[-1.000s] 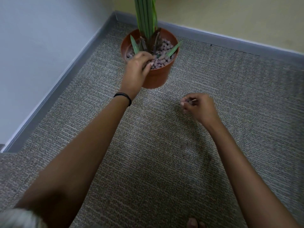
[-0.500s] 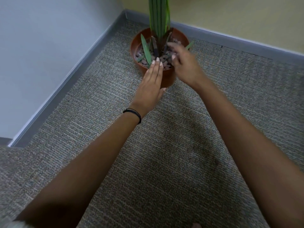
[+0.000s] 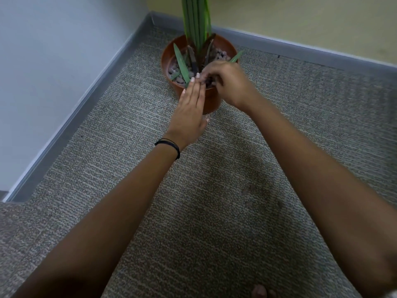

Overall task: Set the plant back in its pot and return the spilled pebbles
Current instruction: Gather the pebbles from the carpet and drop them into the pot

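The terracotta pot [image 3: 166, 61] stands upright on the carpet near the room's corner. The green plant [image 3: 196, 20] rises straight out of it, with short leaves spreading over the pinkish-grey pebbles [image 3: 174, 69] that fill it. My left hand [image 3: 189, 110] lies flat with straight fingers against the pot's near side, fingertips at the rim. My right hand [image 3: 229, 82] hovers over the near rim with fingers bent down onto the pebbles beside the left fingertips. Whether it holds anything is hidden.
Grey carpet [image 3: 129, 147] runs to a grey baseboard [image 3: 90, 97] on the left and behind the pot. A few small dark specks [image 3: 246, 191] lie on the carpet between my forearms. Toes [image 3: 258, 292] show at the bottom edge.
My right hand went from the carpet, where it pinched something small, up to the pot's rim. My left hand left the pebbles and flattened against the pot's side.
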`<action>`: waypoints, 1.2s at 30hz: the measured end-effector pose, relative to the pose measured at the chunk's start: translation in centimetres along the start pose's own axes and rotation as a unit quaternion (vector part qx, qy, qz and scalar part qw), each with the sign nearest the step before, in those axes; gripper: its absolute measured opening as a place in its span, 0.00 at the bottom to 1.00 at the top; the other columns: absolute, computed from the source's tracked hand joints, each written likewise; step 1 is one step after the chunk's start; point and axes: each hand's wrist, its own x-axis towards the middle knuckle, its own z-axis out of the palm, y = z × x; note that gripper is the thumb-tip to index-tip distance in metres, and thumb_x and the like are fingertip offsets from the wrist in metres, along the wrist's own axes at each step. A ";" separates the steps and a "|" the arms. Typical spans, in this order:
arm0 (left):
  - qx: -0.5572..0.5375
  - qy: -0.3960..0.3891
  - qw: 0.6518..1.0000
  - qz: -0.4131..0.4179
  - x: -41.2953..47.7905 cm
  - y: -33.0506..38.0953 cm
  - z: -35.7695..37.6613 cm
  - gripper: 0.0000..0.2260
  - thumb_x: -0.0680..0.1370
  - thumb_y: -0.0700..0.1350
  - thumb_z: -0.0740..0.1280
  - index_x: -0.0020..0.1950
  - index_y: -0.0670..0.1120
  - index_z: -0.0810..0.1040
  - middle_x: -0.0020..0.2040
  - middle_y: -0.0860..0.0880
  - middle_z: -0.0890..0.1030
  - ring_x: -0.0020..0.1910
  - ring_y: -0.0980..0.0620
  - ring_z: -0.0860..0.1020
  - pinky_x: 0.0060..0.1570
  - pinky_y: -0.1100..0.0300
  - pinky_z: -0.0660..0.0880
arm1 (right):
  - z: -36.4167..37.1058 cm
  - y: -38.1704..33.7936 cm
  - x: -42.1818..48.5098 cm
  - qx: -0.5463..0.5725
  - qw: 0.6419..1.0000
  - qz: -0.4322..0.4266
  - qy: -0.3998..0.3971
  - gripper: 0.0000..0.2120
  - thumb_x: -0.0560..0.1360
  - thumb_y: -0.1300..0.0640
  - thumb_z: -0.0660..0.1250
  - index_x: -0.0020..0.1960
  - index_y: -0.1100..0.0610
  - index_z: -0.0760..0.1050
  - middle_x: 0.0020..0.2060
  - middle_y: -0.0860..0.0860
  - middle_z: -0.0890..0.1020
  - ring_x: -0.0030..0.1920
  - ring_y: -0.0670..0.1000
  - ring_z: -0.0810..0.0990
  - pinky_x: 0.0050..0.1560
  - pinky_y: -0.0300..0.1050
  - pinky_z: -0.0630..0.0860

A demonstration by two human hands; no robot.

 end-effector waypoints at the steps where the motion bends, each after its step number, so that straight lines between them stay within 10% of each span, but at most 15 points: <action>1: -0.001 -0.003 1.000 0.001 0.0 -0.1 0.0 0.38 0.77 0.47 0.64 0.76 0.36 0.44 0.77 0.39 0.46 0.77 0.42 0.45 0.76 0.51 0.46 | 0.0 -0.1 0.1 -0.014 1.000 -0.012 -0.009 0.20 0.68 0.75 0.54 0.51 0.63 0.79 0.55 0.60 0.80 0.58 0.56 0.77 0.60 0.40 0.69; 8: 0.007 -0.006 1.000 0.001 -0.1 -0.2 -0.1 0.39 0.76 0.46 0.64 0.76 0.37 0.42 0.78 0.40 0.43 0.77 0.44 0.43 0.75 0.50 0.47 | -0.8 0.6 -0.8 -0.041 0.999 -0.005 -0.006 0.23 0.71 0.75 0.53 0.57 0.59 0.78 0.71 0.56 0.68 0.72 0.55 0.64 0.71 0.42 0.57; 21: -0.013 0.007 1.000 -0.017 -0.7 0.9 -0.6 0.34 0.77 0.40 0.60 0.77 0.42 0.44 0.78 0.42 0.46 0.77 0.44 0.45 0.75 0.45 0.49 | -0.8 7.7 -16.8 0.068 0.983 0.169 -0.031 0.16 0.73 0.73 0.57 0.51 0.60 0.80 0.47 0.51 0.81 0.46 0.41 0.77 0.49 0.25 0.69; 26: -0.023 0.039 0.991 0.128 -3.7 4.2 1.1 0.28 0.78 0.36 0.61 0.76 0.47 0.54 0.77 0.43 0.57 0.75 0.45 0.58 0.73 0.47 0.50 | -0.7 8.3 -21.2 0.069 0.953 0.252 -0.152 0.10 0.74 0.67 0.62 0.44 0.57 0.79 0.38 0.49 0.81 0.38 0.43 0.79 0.44 0.37 0.73; 30: -0.054 -0.086 0.967 0.233 -6.3 7.4 3.7 0.26 0.79 0.38 0.61 0.75 0.48 0.58 0.77 0.46 0.58 0.75 0.47 0.58 0.74 0.51 0.50 | -0.4 8.1 -23.4 -0.019 0.919 0.306 -0.247 0.03 0.70 0.60 0.70 0.39 0.55 0.76 0.34 0.48 0.78 0.42 0.51 0.79 0.45 0.42 0.72; 36: -0.088 -0.209 0.909 0.351 -7.9 9.0 6.6 0.21 0.81 0.41 0.58 0.75 0.47 0.62 0.75 0.46 0.63 0.73 0.46 0.63 0.70 0.50 0.64 | 2.4 7.0 -26.7 -0.053 0.904 0.326 -0.272 0.18 0.64 0.61 0.74 0.32 0.50 0.64 0.36 0.50 0.75 0.42 0.52 0.76 0.41 0.42 0.69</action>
